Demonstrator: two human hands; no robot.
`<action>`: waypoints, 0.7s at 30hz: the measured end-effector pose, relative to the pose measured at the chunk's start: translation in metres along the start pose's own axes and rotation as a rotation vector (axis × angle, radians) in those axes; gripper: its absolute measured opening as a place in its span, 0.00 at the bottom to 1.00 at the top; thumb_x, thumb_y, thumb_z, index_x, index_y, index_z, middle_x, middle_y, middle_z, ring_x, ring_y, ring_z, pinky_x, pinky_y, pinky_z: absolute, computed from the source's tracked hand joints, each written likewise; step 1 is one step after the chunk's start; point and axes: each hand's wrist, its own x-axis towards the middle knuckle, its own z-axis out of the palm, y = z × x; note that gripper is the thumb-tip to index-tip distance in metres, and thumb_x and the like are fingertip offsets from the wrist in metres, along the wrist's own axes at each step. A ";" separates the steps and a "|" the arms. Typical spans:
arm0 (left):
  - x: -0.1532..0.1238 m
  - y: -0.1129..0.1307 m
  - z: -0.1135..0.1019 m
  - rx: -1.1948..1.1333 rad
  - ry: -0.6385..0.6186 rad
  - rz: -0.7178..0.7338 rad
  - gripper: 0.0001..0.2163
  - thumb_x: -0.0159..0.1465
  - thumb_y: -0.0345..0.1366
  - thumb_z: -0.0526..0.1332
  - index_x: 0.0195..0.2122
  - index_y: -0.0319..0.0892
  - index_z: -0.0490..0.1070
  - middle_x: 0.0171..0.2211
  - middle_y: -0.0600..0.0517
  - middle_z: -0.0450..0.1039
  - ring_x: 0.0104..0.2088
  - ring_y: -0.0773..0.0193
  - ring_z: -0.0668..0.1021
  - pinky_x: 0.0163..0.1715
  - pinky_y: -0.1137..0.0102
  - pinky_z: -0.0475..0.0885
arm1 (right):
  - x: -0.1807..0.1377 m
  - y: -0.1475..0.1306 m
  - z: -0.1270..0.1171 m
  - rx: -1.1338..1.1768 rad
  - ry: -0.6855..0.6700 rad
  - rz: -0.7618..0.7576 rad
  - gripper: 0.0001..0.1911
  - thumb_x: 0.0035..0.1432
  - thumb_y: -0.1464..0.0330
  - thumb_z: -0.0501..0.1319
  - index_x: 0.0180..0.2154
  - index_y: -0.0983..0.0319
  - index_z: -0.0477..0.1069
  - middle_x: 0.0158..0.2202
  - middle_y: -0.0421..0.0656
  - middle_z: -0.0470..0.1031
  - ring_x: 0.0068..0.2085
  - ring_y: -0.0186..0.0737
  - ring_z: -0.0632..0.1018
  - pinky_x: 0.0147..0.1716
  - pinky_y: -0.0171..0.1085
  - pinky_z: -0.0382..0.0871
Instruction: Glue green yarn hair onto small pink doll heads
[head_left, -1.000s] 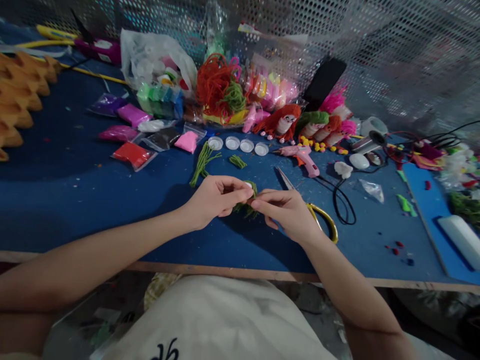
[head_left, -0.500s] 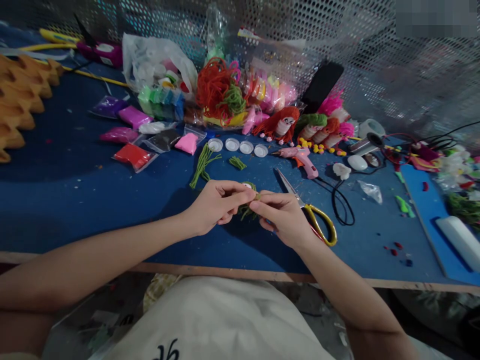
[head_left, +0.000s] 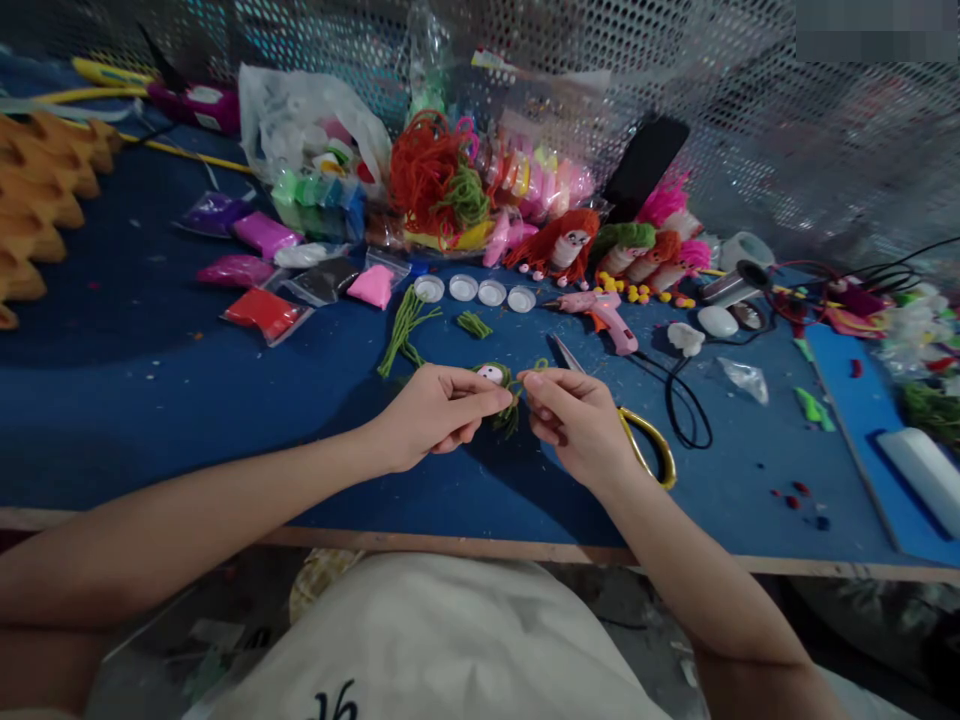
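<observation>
Over the near middle of the blue felt-covered table (head_left: 150,400), the left hand (head_left: 435,412) and the right hand (head_left: 579,420) meet close together, just above the surface. The left hand's thumb and forefinger are pinched narrow on a small pale doll head with green yarn hair (head_left: 495,383), the other fingers curled under; the head sits at the fingertips with its face turned up and its hair hanging towards the table. The right hand's thumb and forefinger are closed on a loose green yarn strand (head_left: 535,367) that seems to run back to the hair, though the join is too small to make out. Just behind and beside the right hand lie steel scissors with yellow loop handles (head_left: 646,447), the blades pointing away. Farther back lie a long bundle of green yarn (head_left: 405,325), a short cut tuft of green yarn (head_left: 474,323), four round white plastic caps (head_left: 476,290) in a row and a pink hot-glue gun (head_left: 604,315). A finished doll with orange yarn hair (head_left: 568,243) leans behind them.
</observation>
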 end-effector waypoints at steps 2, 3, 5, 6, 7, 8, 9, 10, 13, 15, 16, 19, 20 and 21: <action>0.000 0.000 0.000 0.002 0.001 -0.007 0.07 0.62 0.38 0.68 0.33 0.39 0.79 0.11 0.61 0.64 0.09 0.78 0.60 0.09 0.81 0.51 | 0.000 0.001 0.000 0.003 -0.005 -0.002 0.15 0.40 0.59 0.78 0.24 0.62 0.79 0.16 0.33 0.61 0.18 0.23 0.57 0.13 0.26 0.48; 0.000 0.001 0.000 0.004 0.002 -0.010 0.08 0.62 0.39 0.68 0.33 0.39 0.79 0.11 0.61 0.64 0.09 0.78 0.60 0.09 0.81 0.51 | 0.000 0.001 0.000 0.005 -0.008 -0.002 0.15 0.41 0.59 0.78 0.25 0.62 0.79 0.16 0.33 0.62 0.18 0.23 0.58 0.13 0.26 0.48; -0.001 0.002 0.001 0.011 0.003 -0.018 0.08 0.62 0.39 0.68 0.32 0.39 0.79 0.11 0.61 0.65 0.09 0.78 0.61 0.09 0.81 0.51 | 0.000 0.002 -0.001 0.009 -0.011 -0.006 0.15 0.41 0.59 0.78 0.25 0.62 0.80 0.16 0.33 0.62 0.18 0.23 0.58 0.13 0.26 0.49; -0.001 0.003 0.002 0.016 0.003 -0.022 0.08 0.62 0.39 0.68 0.32 0.39 0.79 0.11 0.60 0.65 0.09 0.78 0.61 0.09 0.81 0.51 | 0.001 0.003 -0.001 0.011 -0.013 -0.010 0.15 0.42 0.59 0.78 0.25 0.62 0.80 0.17 0.33 0.62 0.18 0.23 0.59 0.13 0.26 0.49; -0.001 0.003 0.002 0.021 0.002 -0.026 0.08 0.62 0.39 0.68 0.32 0.39 0.79 0.12 0.60 0.65 0.09 0.78 0.61 0.09 0.81 0.51 | 0.001 0.003 -0.001 0.012 -0.015 -0.014 0.14 0.42 0.59 0.78 0.25 0.62 0.80 0.17 0.33 0.63 0.18 0.23 0.59 0.13 0.26 0.49; -0.002 0.003 0.002 0.026 0.000 -0.028 0.08 0.62 0.39 0.68 0.32 0.38 0.79 0.12 0.60 0.66 0.09 0.78 0.61 0.09 0.81 0.51 | 0.001 0.004 -0.001 0.011 -0.018 -0.017 0.14 0.42 0.59 0.78 0.26 0.62 0.80 0.17 0.33 0.63 0.18 0.23 0.59 0.13 0.26 0.49; -0.002 0.003 0.003 0.032 -0.001 -0.029 0.08 0.62 0.39 0.68 0.32 0.38 0.79 0.12 0.60 0.66 0.09 0.78 0.61 0.09 0.81 0.50 | 0.001 0.004 -0.001 0.011 -0.019 -0.022 0.14 0.43 0.59 0.78 0.25 0.61 0.80 0.17 0.33 0.62 0.18 0.23 0.59 0.13 0.26 0.49; -0.002 0.003 0.003 0.037 -0.003 -0.028 0.08 0.62 0.39 0.68 0.31 0.38 0.79 0.12 0.60 0.66 0.09 0.79 0.60 0.09 0.81 0.50 | 0.000 0.004 -0.001 0.009 -0.019 -0.025 0.14 0.43 0.59 0.78 0.25 0.61 0.80 0.17 0.33 0.62 0.18 0.23 0.59 0.13 0.26 0.50; -0.003 0.002 0.002 0.051 -0.008 -0.024 0.09 0.62 0.39 0.68 0.30 0.38 0.78 0.13 0.60 0.66 0.09 0.79 0.61 0.09 0.81 0.51 | -0.001 0.004 0.000 -0.007 -0.018 -0.027 0.14 0.43 0.59 0.77 0.25 0.61 0.79 0.18 0.33 0.63 0.18 0.23 0.60 0.13 0.27 0.50; -0.003 0.001 0.002 0.057 -0.010 -0.026 0.09 0.62 0.39 0.68 0.29 0.39 0.77 0.13 0.60 0.66 0.09 0.79 0.61 0.09 0.81 0.51 | -0.001 0.003 0.001 -0.015 -0.015 -0.026 0.14 0.43 0.59 0.77 0.25 0.61 0.79 0.18 0.33 0.63 0.18 0.23 0.60 0.13 0.27 0.50; -0.003 0.000 0.002 0.060 -0.012 -0.028 0.09 0.62 0.39 0.68 0.29 0.39 0.77 0.12 0.60 0.66 0.09 0.79 0.62 0.09 0.81 0.51 | -0.001 0.003 0.001 -0.016 -0.014 -0.023 0.15 0.43 0.59 0.77 0.25 0.61 0.78 0.18 0.33 0.63 0.18 0.23 0.60 0.13 0.27 0.50; -0.002 0.000 0.003 0.079 -0.008 -0.028 0.09 0.62 0.39 0.68 0.29 0.39 0.77 0.13 0.60 0.66 0.09 0.79 0.62 0.09 0.81 0.52 | -0.002 0.003 0.004 -0.011 -0.014 -0.010 0.16 0.43 0.59 0.77 0.23 0.61 0.77 0.17 0.33 0.63 0.17 0.24 0.59 0.12 0.27 0.50; -0.002 0.000 0.003 0.087 -0.007 -0.029 0.09 0.62 0.39 0.68 0.29 0.39 0.78 0.13 0.60 0.67 0.09 0.79 0.62 0.09 0.81 0.52 | -0.002 0.003 0.005 -0.007 -0.019 -0.006 0.16 0.42 0.58 0.77 0.23 0.62 0.76 0.17 0.33 0.63 0.17 0.23 0.59 0.12 0.27 0.49; -0.002 0.000 0.003 0.094 -0.007 -0.029 0.09 0.62 0.40 0.68 0.30 0.39 0.79 0.13 0.60 0.67 0.09 0.79 0.62 0.09 0.81 0.53 | -0.002 0.004 0.005 -0.002 -0.025 -0.004 0.16 0.43 0.58 0.77 0.23 0.62 0.76 0.17 0.33 0.63 0.17 0.23 0.59 0.12 0.27 0.49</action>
